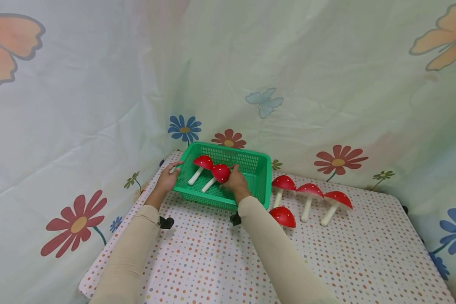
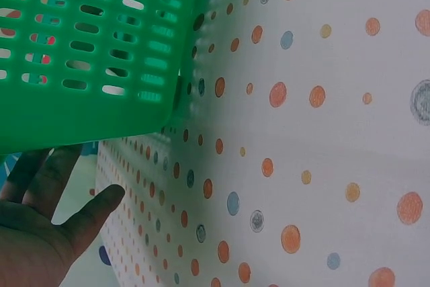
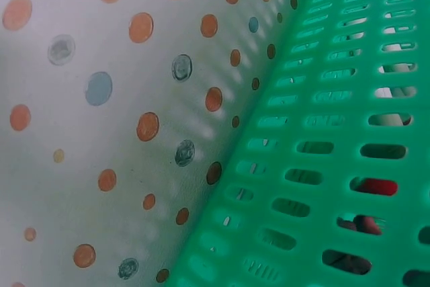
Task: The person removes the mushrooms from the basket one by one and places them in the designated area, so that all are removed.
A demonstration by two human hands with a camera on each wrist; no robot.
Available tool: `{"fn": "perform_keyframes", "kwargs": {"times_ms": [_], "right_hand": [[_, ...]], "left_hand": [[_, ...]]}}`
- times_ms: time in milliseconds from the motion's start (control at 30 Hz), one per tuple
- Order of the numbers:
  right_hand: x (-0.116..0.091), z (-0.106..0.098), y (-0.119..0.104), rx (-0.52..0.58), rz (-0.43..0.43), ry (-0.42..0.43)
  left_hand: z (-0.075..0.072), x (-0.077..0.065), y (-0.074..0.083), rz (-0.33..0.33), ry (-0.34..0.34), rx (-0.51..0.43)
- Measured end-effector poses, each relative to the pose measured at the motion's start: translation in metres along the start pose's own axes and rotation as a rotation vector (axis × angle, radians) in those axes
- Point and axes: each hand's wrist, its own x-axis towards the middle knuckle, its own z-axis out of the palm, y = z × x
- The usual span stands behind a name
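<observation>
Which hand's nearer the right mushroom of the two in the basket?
Right. The right hand is at that mushroom's cap, inside the basket; the left hand is farther off, at the basket's left end.

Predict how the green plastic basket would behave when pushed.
The green plastic basket probably stays stiff, given its straight walls. It may be light for its size, with so many slots. Its broad, low shape suggests sliding before tipping.

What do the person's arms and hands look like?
The left sleeve and right sleeve are long, plain and beige, with some creases. The left hand and right hand wear no gloves. A small black piece shows beside the left cuff.
</observation>
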Motion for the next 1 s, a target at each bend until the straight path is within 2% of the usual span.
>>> {"fn": "perform_keyframes", "kwargs": {"times_ms": [333, 733, 867, 1000], "right_hand": [[-0.0010, -0.0005, -0.0002, -0.025, -0.039, -0.018], [-0.0056, -0.0033, -0.0052, 0.198, -0.120, 0.090], [-0.0072, -0.0054, -0.0067, 0.233, -0.152, 0.124], [-0.0050, -0.0047, -0.0057, 0.222, -0.178, 0.157]], "left_hand": [[-0.0002, 0.0004, 0.0031, 0.005, 0.002, -0.020], [0.0004, -0.0014, 0.0015, -0.016, -0.005, -0.024], [-0.0001, -0.0010, 0.0020, -0.017, -0.003, -0.023], [-0.0002, -0.0007, 0.0021, -0.014, -0.002, -0.025]]}}
